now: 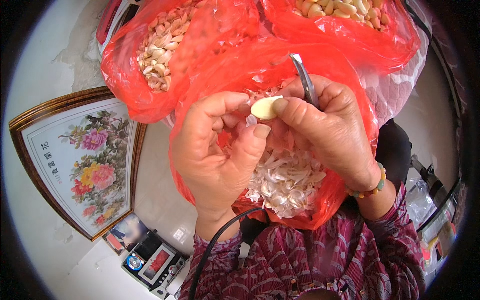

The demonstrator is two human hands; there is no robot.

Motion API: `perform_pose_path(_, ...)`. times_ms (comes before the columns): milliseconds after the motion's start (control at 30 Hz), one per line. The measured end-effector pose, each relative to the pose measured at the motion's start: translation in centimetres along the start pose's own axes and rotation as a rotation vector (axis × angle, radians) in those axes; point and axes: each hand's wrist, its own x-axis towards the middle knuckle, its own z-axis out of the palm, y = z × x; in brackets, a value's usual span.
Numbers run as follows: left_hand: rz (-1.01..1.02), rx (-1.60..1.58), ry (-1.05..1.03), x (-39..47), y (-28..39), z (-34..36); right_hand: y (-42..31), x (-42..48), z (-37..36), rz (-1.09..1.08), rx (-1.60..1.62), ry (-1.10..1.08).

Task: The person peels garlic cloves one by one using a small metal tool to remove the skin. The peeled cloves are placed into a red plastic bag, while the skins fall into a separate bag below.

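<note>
Between the thumb and fingers of my right hand (pixel 324 118) is a peeled garlic clove (pixel 264 108), pale yellow. A small knife or similar metal tool (pixel 304 80) is also tucked in that hand, its tip pointing up and away. My left hand (pixel 221 146) is beside the clove, thumb and forefinger apart, with a bit of papery skin (pixel 251 120) near the fingertips. Below both hands, a red plastic bag (pixel 330 210) holds a heap of garlic skins (pixel 287 183). Unpeeled cloves (pixel 159 56) fill part of another red bag at the upper left; peeled cloves (pixel 341 8) lie in one at the upper right.
A framed flower picture (pixel 93 161) stands at the left, with an electronic device (pixel 153 262) below it. A black cable (pixel 213 243) runs up past my left wrist. A pink patterned cloth (pixel 393 90) lies under the bags. Clear plastic packaging (pixel 420 198) is at the right.
</note>
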Motion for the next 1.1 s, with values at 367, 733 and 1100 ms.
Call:
perform_pose_path(367,-0.222,0.091,0.059,-0.3,0.4,-0.2,0.1,0.1,0.1,0.034,0.089,-0.045)
perform_pose_path(733,-0.114,-0.05,0.062,-0.1,-0.2,0.1,0.0,0.5,-0.3,0.328,0.488,-0.193)
perform_pose_path(1100,0.2,0.166,-0.079,0.3,-0.6,0.6,0.3,0.6,-1.4,0.378,0.447,-0.278)
